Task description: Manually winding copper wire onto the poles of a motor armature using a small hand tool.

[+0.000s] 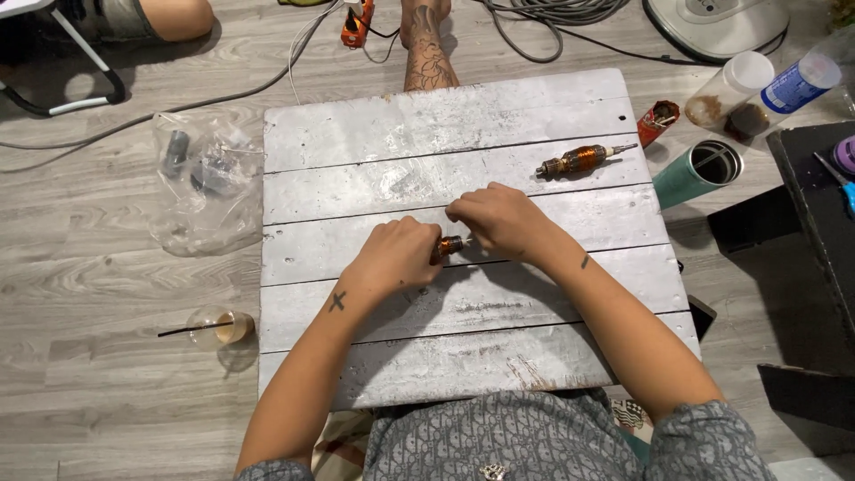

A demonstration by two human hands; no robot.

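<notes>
1. At the middle of the board (374, 134), a small copper-wound rotor (448, 247) sits between the two hands, just off the wood.
2. The left hand (396, 256) is closed around the rotor's left end, fingers curled over it, so most of that end is hidden.
3. The right hand (499, 218) pinches together at the rotor's right tip, fingertips meeting on something too small to make out, maybe the shaft or a wire end.
4. Step in hand, as I read it: fine work on the rotor's end, one hand bracing, the other picking or twisting at the tip.
5. The next move would call for a steady left grip and a light, precise right pinch; a slip could pull at the thin copper winding.
6. Farther off and to the right on the board lies a second rotor (581, 160), larger, with its shaft pointing right, well apart from both hands.
7. Off the board's right edge stand a teal cup (686, 178) and a crumpled red can (657, 120); beyond them are a clear jar (726, 89) and a bottle (793, 87).
8. Left of the board a plastic bag (200, 183) of dark parts lies on the floor (107, 294), with a drink cup (223, 326) nearer.
9. At the far edge another person's tattooed foot (427, 44) rests among cables (534, 27).
</notes>
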